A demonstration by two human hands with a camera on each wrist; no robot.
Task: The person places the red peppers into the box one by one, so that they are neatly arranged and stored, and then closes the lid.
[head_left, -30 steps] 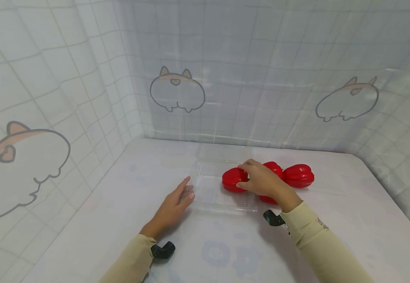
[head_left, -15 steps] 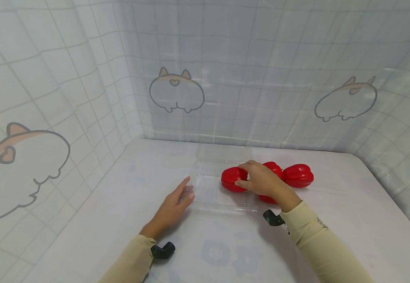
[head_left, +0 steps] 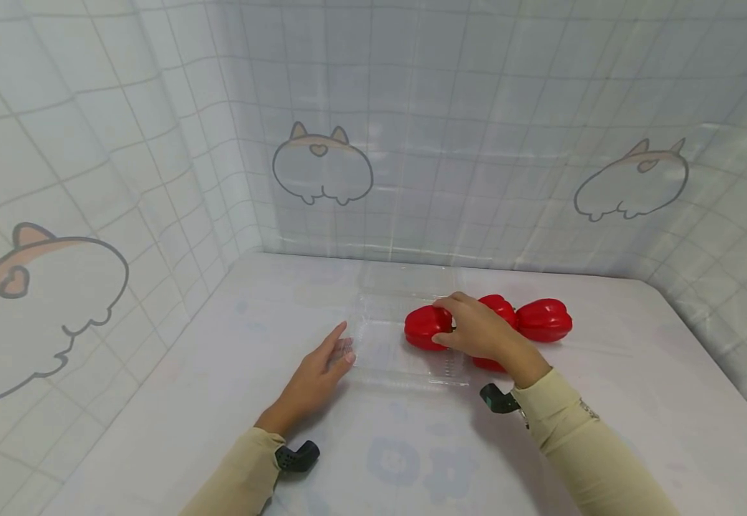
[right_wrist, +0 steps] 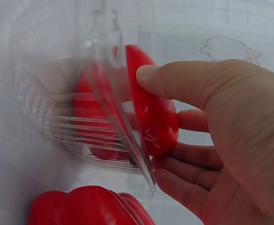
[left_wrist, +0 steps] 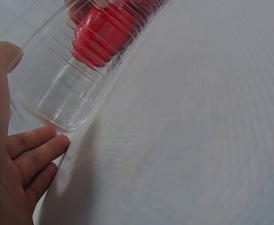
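The left hand [head_left: 311, 376], spread, flanks one clear, ribbed plastic container [head_left: 382, 347]. The right hand [head_left: 481, 330] pinches one glossy, lobed red pepper [head_left: 421, 327] partly below the container's rim. On the white counter [head_left: 347, 444] to the right lie at least two more peppers [head_left: 544, 320].

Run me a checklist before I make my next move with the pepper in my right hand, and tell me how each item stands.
1. Right hand gripping the held pepper: ok, thumb and fingers are on it.
2. Held pepper positioned at the clear container: ok, it is partly inside.
3. Held pepper resting on the container's floor: cannot tell.
4. Lid out of the way: ok, it lies back on the far side.
5. Left hand steadying the container: cannot tell; it is at the left end, but pressure doesn't show.
6. Other peppers inside: not ok, they lie outside, to the right.
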